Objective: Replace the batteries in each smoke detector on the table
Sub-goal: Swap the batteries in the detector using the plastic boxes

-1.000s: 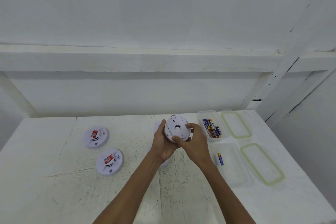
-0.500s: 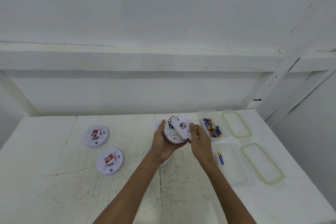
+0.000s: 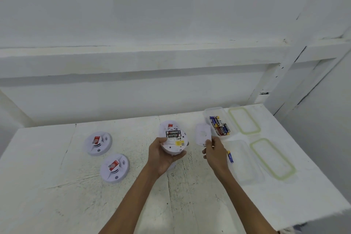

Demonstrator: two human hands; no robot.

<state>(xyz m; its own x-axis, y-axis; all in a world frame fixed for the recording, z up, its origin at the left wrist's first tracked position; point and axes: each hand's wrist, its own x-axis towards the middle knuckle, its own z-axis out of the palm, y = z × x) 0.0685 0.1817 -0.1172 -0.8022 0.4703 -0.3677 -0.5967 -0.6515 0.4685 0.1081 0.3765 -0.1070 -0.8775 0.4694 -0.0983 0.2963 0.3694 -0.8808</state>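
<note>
My left hand (image 3: 161, 156) grips the opened detector (image 3: 173, 143), my right hand (image 3: 214, 152) pinches its cover (image 3: 202, 135). Battery (image 3: 173, 133) not yet out. Two detectors (image 3: 97, 143) on the tabletop (image 3: 57, 195) look untouched.

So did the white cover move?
Yes. The right hand pulled the cover off the detector, rightward toward the battery box.

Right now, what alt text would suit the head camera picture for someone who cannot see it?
A person's left hand holds an opened smoke detector with a black battery showing; the right hand holds its round cover aside. Two more detectors lie left, a battery tub right.
</note>
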